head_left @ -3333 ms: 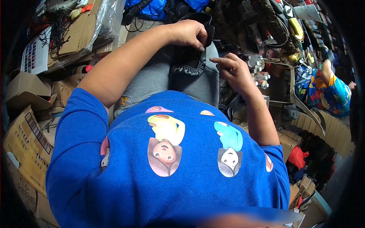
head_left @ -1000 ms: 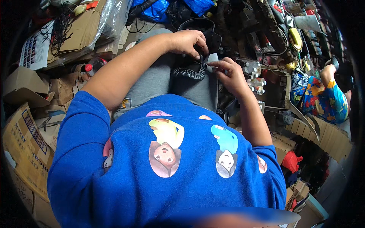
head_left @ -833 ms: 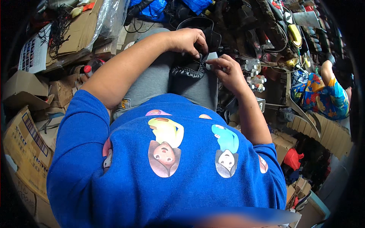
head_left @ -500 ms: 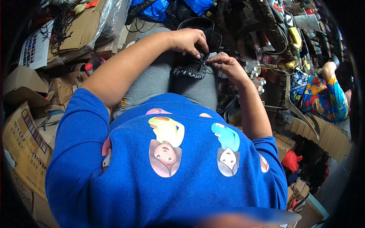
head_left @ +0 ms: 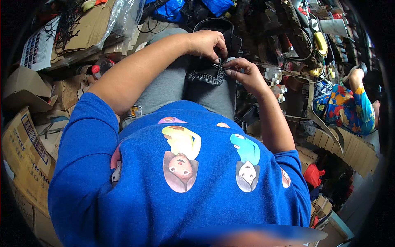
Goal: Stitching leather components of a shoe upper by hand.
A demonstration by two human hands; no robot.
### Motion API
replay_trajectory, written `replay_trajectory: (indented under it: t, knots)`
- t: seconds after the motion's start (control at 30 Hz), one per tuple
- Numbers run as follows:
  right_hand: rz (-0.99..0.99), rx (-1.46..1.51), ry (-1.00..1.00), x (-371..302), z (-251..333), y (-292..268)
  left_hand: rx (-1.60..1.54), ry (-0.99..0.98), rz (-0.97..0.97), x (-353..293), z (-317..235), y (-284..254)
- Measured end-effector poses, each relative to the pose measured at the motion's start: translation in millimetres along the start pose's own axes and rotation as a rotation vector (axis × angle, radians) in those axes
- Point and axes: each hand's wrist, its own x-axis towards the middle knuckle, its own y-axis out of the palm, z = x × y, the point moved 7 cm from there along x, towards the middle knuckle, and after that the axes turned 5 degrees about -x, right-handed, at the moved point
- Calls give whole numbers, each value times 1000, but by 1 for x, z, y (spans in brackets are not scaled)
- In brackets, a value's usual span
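A black, shiny, leather-like bag (head_left: pixel 205 78) with a gathered, ruffled edge lies across my knees. A wide black strap or band (head_left: pixel 225 25) loops up beyond it. My left hand (head_left: pixel 209 44) is closed, its thumb and fingers pinching the bag's upper part. On the right side, the fingertips of my right hand (head_left: pixel 246 73) are pinched together at the bag's edge, almost touching the left fingertips. Whether a small tool or thread is between the fingers is too small to tell. The bag's far side is partly hidden behind my left hand.
Cardboard boxes (head_left: pixel 26 152) crowd the left side, near a red-capped bottle (head_left: pixel 97 70). Several small clear bottles (head_left: pixel 276 88) stand right of my knees. At the far right sits another person in a colourful flowered garment (head_left: pixel 345 109). Blue plastic (head_left: pixel 166 10) lies at the far side.
My right fingers have shifted slightly and curl closer at the bag's edge. My left hand and the bag stay almost in place.
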Motion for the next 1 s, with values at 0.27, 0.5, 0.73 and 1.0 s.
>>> replay_trajectory:
  t: [0.27, 0.5, 0.73, 1.0]
  knots:
    - [-171, -291, 1, -18, 18, -10, 116, -91, -680, -82, 8, -132]
    - [-275, -492, -55, -31, 18, -3, 251, -218, -1073, -256, -22, -233]
    - [-357, -685, -122, -39, 33, 10, 390, -412, -1049, -248, -26, -194]
    - [-383, -780, -128, -46, 39, 21, 259, 4, -499, -107, -58, -13]
